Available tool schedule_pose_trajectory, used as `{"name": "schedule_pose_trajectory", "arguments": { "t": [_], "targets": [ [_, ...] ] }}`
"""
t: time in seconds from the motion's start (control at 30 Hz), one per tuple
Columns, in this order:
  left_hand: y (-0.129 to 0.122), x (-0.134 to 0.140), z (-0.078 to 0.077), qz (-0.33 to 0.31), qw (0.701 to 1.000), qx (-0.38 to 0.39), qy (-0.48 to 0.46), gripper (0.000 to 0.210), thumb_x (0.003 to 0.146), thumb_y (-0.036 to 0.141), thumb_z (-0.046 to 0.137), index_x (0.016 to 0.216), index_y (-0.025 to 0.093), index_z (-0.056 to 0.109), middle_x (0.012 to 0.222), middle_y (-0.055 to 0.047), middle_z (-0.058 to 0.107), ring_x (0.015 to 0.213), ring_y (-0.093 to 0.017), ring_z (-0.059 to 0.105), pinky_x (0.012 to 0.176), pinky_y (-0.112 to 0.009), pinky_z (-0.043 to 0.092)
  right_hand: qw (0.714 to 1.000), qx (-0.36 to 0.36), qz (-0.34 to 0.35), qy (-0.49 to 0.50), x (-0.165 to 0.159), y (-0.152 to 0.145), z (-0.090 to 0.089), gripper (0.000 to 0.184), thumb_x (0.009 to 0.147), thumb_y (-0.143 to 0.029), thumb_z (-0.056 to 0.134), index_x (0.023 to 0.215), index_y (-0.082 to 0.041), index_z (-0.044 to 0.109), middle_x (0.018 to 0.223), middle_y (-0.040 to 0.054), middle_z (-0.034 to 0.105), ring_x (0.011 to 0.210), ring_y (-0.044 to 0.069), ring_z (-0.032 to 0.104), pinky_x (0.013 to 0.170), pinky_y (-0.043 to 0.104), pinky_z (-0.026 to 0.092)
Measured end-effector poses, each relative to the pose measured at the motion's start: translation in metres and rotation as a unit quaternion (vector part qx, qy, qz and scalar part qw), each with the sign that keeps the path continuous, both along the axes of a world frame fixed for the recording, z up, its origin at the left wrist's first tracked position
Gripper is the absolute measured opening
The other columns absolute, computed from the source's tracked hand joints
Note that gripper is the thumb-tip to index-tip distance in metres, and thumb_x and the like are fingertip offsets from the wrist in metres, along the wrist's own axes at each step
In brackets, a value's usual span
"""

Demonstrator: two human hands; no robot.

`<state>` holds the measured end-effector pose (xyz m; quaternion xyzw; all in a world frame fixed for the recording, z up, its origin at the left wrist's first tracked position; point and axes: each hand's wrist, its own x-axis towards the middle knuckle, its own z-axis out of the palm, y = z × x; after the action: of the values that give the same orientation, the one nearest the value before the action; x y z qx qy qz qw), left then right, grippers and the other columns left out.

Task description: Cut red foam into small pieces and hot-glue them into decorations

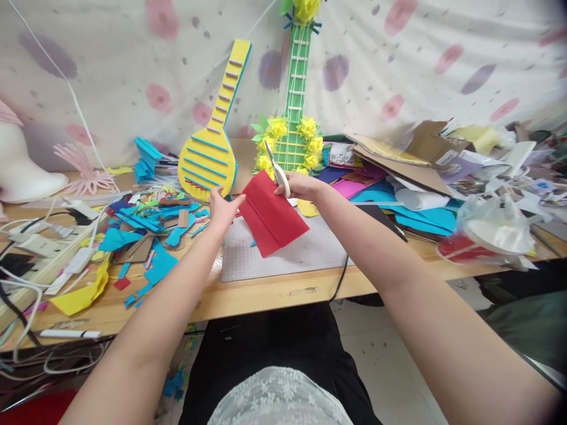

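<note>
Behind the wooden bench (261, 298) hangs a white curtain (354, 35) spotted pink and purple; below the bench shows pale floor (383, 354).

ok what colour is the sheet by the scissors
The sheet is red, seen best in the head view.

The sheet (274, 215) is over the cutting mat (319, 257), perhaps touching it; scraps (162, 268) lie left, papers (423, 218) right, model lute (208, 154) and model guitar (290, 144) behind.

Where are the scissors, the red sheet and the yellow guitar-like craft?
Scissors (279, 173): head view, upper part of the white handle.
Red sheet (271, 216): head view, middle.
Yellow guitar-like craft (208, 157): head view, striped body.
</note>
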<state>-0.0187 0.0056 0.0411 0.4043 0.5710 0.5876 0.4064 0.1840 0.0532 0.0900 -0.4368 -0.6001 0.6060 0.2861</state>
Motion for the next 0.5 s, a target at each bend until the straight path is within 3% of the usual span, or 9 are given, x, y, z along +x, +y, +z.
{"name": "schedule_pose_trajectory", "arguments": {
  "t": [0.07, 0.13, 0.2, 0.3, 0.4, 0.5],
  "targets": [
    [0.011, -0.001, 0.014, -0.032, 0.994, 0.070, 0.076, 0.065, 0.048, 0.015, 0.080, 0.108, 0.022, 0.054, 0.129, -0.010, 0.047, 0.123, -0.025, 0.042, 0.093, -0.031, 0.042, 0.999, 0.001, 0.045, -0.001, 0.003, -0.001, 0.004, 0.031, 0.055, -0.001, 0.066, 0.069, -0.017, 0.045, 0.060, -0.0058, 0.047, 0.052, 0.005, 0.046, 0.047, 0.016, 0.038],
    [0.023, -0.003, 0.033, -0.140, 0.985, 0.060, 0.084, 0.065, 0.048, 0.009, 0.079, 0.107, 0.020, 0.055, 0.115, -0.009, 0.058, 0.116, -0.024, 0.050, 0.093, -0.035, 0.042, 0.996, 0.006, 0.087, -0.008, 0.005, -0.002, 0.009, 0.032, 0.052, -0.002, 0.069, 0.070, -0.016, 0.046, 0.062, -0.0057, 0.048, 0.054, 0.005, 0.047, 0.048, 0.015, 0.039],
    [0.033, -0.004, 0.052, -0.231, 0.971, 0.010, 0.056, 0.065, 0.050, 0.005, 0.076, 0.110, 0.018, 0.055, 0.101, -0.009, 0.063, 0.103, -0.024, 0.058, 0.088, -0.037, 0.046, 0.991, 0.011, 0.130, -0.015, 0.006, -0.002, 0.013, 0.033, 0.051, -0.004, 0.071, 0.071, -0.016, 0.048, 0.064, -0.0050, 0.051, 0.057, 0.006, 0.048, 0.049, 0.016, 0.040],
    [0.043, -0.003, 0.071, -0.314, 0.940, -0.122, 0.049, 0.045, 0.054, 0.002, 0.072, 0.096, 0.015, 0.064, 0.087, -0.011, 0.067, 0.090, -0.025, 0.064, 0.080, -0.038, 0.051, 0.983, 0.012, 0.180, -0.021, 0.006, -0.001, 0.017, 0.033, 0.051, -0.007, 0.073, 0.074, -0.015, 0.051, 0.070, -0.0028, 0.055, 0.063, 0.009, 0.053, 0.053, 0.019, 0.044],
    [0.043, -0.001, 0.074, -0.302, 0.928, -0.212, 0.044, 0.031, 0.058, 0.007, 0.071, 0.087, 0.016, 0.068, 0.079, -0.011, 0.069, 0.082, -0.027, 0.067, 0.070, -0.037, 0.054, 0.982, 0.022, 0.185, -0.016, 0.008, 0.004, 0.017, 0.032, 0.053, -0.009, 0.074, 0.072, -0.015, 0.049, 0.069, -0.0032, 0.054, 0.063, 0.008, 0.052, 0.056, 0.020, 0.045],
    [0.040, -0.003, 0.068, -0.285, 0.934, -0.208, 0.046, 0.033, 0.054, 0.005, 0.072, 0.085, 0.018, 0.070, 0.076, -0.009, 0.070, 0.078, -0.027, 0.068, 0.064, -0.035, 0.055, 0.986, 0.035, 0.164, -0.024, 0.016, 0.009, 0.013, 0.032, 0.056, -0.017, 0.076, 0.069, -0.016, 0.047, 0.065, -0.0041, 0.051, 0.057, 0.007, 0.047, 0.052, 0.019, 0.042]
  ]
}}
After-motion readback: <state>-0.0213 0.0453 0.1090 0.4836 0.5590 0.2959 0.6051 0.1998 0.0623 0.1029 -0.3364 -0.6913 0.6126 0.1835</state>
